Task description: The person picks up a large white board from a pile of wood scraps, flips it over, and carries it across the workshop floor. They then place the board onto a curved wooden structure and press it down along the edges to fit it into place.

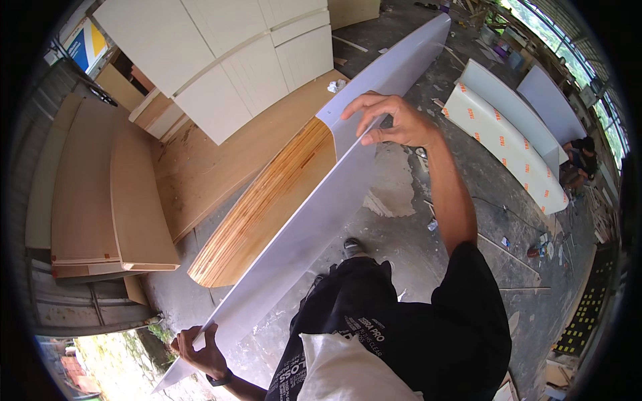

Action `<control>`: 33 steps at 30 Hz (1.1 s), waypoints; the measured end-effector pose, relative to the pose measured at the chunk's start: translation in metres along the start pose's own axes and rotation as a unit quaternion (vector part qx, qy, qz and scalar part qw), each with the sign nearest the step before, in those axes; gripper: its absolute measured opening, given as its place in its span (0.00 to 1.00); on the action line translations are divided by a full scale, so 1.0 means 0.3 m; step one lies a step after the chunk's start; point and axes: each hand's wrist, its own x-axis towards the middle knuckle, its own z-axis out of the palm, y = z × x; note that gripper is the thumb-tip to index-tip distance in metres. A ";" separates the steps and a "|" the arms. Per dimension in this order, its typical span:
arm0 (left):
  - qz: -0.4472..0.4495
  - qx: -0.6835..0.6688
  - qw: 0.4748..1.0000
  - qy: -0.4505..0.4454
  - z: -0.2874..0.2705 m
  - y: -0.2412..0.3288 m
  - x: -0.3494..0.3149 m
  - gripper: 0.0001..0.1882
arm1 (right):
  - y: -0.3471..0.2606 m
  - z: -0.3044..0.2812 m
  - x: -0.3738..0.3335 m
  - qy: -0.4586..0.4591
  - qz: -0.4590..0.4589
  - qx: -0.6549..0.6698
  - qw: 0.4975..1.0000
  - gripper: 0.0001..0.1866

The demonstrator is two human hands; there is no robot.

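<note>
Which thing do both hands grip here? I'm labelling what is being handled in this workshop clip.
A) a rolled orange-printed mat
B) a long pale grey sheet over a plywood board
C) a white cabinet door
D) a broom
B: the right hand pinches the upper edge of the long pale grey sheet, and the left hand grips its lower end, over the plywood board.

We note a blue, yellow and white sign [85,45] at upper left behind the cabinets; a white wrapped panel [505,146] with orange labels lies on the floor at right.
</note>
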 end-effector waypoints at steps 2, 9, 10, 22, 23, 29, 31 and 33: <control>0.021 0.018 1.000 0.004 -0.010 -0.004 -0.004 0.15 | -0.029 0.035 0.016 -0.013 -0.005 -0.038 0.999 0.10; 0.005 0.006 1.000 -0.006 0.049 0.028 0.010 0.15 | -0.101 0.097 -0.039 -0.032 0.084 -0.185 0.979 0.10; 0.000 -0.001 1.000 -0.010 0.050 0.013 0.010 0.15 | -0.092 0.073 -0.052 -0.023 0.089 -0.216 0.972 0.10; 0.011 -0.030 0.999 -0.025 0.048 0.001 0.066 0.14 | -0.135 0.108 -0.025 -0.055 0.011 -0.239 0.969 0.16; 0.008 -0.027 0.999 -0.021 0.034 -0.007 0.068 0.14 | -0.147 0.111 -0.014 -0.066 0.024 -0.242 0.968 0.16; -0.005 -0.021 1.000 -0.009 0.024 -0.005 0.072 0.15 | -0.032 -0.010 -0.059 0.033 0.111 -0.296 0.948 0.16; 0.001 -0.011 1.000 -0.009 0.012 -0.013 0.072 0.15 | 0.015 -0.040 -0.059 0.031 0.132 -0.264 0.955 0.15; -0.002 -0.007 1.000 -0.001 0.008 -0.036 0.059 0.15 | 0.067 -0.072 -0.040 -0.001 0.160 -0.187 0.969 0.14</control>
